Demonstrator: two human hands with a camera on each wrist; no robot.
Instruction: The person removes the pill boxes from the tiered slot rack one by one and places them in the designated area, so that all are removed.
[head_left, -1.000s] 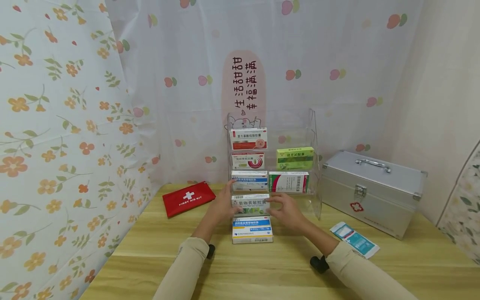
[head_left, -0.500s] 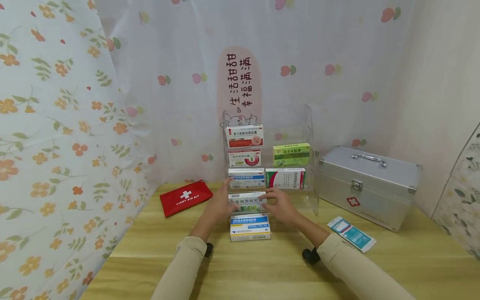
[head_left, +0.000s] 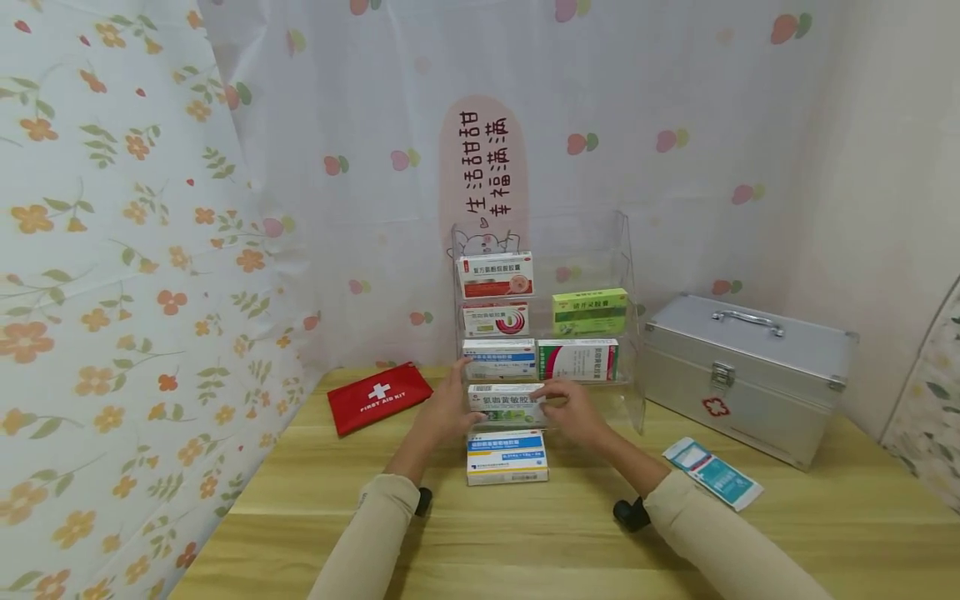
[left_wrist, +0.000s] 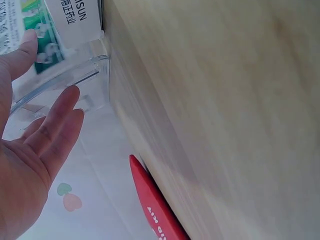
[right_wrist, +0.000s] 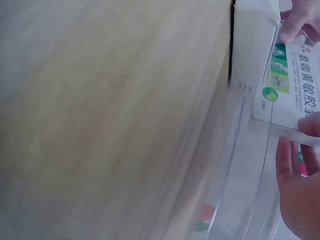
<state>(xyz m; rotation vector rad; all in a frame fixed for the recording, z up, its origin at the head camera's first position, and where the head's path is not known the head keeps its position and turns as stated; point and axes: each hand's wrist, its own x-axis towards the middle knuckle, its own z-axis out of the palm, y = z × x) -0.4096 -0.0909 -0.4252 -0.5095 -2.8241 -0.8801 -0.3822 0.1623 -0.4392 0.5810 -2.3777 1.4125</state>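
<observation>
A white-and-green medicine box [head_left: 501, 403] leans in a low tier of the clear acrylic rack [head_left: 630, 333]. My right hand [head_left: 573, 414] pinches its right end; the right wrist view shows the thumb on the box's front face and fingers beyond its edge. At the left end is my left hand [head_left: 444, 410], its thumb against the box's front in the left wrist view and its other fingers extended beside the rack. Just below, a blue-and-white medicine box [head_left: 507, 457] sits in the lowest tier. Another blue-and-white box [head_left: 498, 359] stands one tier above.
Higher tiers hold a red-and-white box [head_left: 497, 276], a white box with pink rings [head_left: 496, 319], a yellow-green box [head_left: 589, 312] and a green-and-magenta box [head_left: 577, 360]. A red first aid pouch [head_left: 379, 398] lies left. Right are a silver case [head_left: 742, 383] and a teal packet [head_left: 712, 472].
The white-and-green box has shifted slightly right in its tier. My right fingers have drawn in on its right end. My left hand stays at the left end. The view has swayed slightly.
</observation>
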